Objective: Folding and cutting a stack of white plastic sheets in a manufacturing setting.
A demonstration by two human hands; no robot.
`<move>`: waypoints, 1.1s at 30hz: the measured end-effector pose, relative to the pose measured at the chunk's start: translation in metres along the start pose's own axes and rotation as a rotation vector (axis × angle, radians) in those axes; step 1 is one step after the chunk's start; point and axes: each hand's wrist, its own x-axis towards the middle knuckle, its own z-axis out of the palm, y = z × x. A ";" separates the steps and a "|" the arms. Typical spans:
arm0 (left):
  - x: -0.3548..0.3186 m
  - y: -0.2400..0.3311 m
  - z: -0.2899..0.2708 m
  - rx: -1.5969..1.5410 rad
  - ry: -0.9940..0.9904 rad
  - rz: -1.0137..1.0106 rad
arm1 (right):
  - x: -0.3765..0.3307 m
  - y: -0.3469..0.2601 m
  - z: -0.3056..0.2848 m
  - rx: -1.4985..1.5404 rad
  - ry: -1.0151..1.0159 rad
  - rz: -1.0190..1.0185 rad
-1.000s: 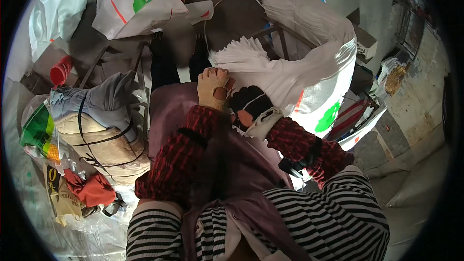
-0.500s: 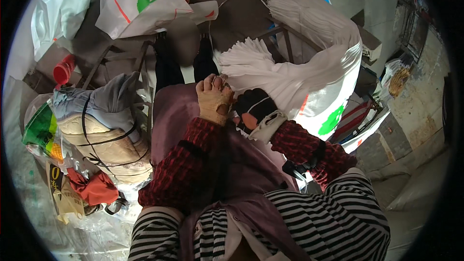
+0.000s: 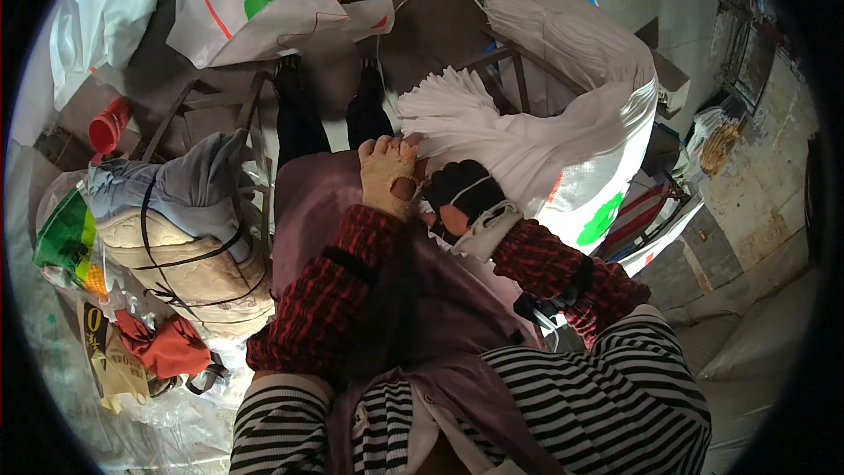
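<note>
At the far left a red cup (image 3: pixel 107 126) lies on its side, its inside hidden, beside a strapped bundle of cushions (image 3: pixel 180 251). The left hand (image 3: pixel 388 175), in a tan glove, rests fingertips on the stack of white woven sacks (image 3: pixel 527 136). The black-gloved right hand (image 3: pixel 464 196) lies just beside it; neither grip can be told. The sacks drape right over a stand.

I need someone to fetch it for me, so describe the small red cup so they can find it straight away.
Start at the heap of folded bedding tied with black cord, on the person's left. Look beyond it toward the far left: the small red plastic cup lies tipped on its side. It is the only round, bright red thing there.
</note>
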 end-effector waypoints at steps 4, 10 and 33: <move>0.003 -0.001 -0.001 0.065 -0.078 0.020 | 0.000 0.000 0.001 -0.015 0.028 -0.011; 0.003 -0.001 -0.001 0.083 -0.182 -0.005 | 0.001 -0.002 -0.001 0.029 0.007 0.011; -0.024 0.000 -0.012 -0.251 -0.119 0.042 | 0.016 0.023 -0.011 -0.111 0.464 0.010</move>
